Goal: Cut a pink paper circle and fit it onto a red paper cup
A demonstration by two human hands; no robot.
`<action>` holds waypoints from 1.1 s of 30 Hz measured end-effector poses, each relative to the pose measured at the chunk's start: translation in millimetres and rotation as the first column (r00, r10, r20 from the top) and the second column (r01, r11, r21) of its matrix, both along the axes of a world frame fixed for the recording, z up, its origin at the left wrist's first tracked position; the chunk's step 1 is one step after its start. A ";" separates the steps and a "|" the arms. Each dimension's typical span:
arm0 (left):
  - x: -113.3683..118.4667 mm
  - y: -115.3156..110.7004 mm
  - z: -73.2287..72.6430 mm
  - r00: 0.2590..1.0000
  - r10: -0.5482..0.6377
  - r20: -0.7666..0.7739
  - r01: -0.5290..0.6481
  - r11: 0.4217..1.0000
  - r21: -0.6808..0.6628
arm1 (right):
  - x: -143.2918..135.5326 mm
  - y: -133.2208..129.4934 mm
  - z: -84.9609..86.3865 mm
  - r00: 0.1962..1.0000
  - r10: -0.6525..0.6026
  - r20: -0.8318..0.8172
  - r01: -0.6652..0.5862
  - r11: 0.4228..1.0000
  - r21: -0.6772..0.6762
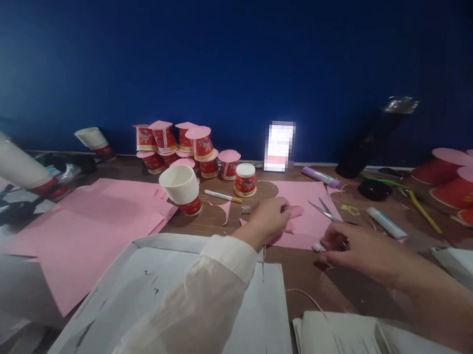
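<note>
My left hand (269,217) is closed, its fingers pressed on a small crumpled piece of pink paper (296,216). Under that piece lies a flat pink sheet (301,193). Curled fingers and thumb of my right hand (344,245) come together at a small white cap-like piece (317,247), at the sheet's near edge. Just beyond this hand are scissors (325,209), blades apart over the sheet and handles mostly hidden. To the left of my left hand are a small metal-looking piece (246,209), a pink paper scrap (223,212) and a cigarette (223,196).
Upside-down red cups (200,143) topped with pink discs are piled at the back. A stack of paper cups (179,187) leans nearby. Pink sheets (99,217) lie left, a white box lid (154,299) in front. Glue sticks (321,176), a phone (280,147) and a black bottle (371,139) stand around.
</note>
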State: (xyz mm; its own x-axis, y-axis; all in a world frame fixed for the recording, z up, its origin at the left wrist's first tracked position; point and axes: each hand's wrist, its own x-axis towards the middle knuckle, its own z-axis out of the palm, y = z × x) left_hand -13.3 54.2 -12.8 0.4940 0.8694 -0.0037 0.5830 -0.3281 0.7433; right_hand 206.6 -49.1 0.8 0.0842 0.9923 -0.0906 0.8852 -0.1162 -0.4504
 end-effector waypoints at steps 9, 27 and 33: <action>0.2 2.1 -3.2 1.000 -0.016 0.018 0.015 1.000 0.014 | -12.6 9.1 -0.6 0.986 0.134 0.101 -0.117 0.980 -0.160; -4.5 6.9 -3.8 0.994 -0.111 0.019 0.111 0.994 0.000 | -41.7 25.1 0.0 0.936 -0.013 -0.351 0.058 0.991 0.120; -5.4 8.7 -2.4 0.988 -0.153 0.022 0.152 0.988 0.023 | -39.2 26.6 0.9 0.942 -0.048 -0.333 0.080 0.993 0.083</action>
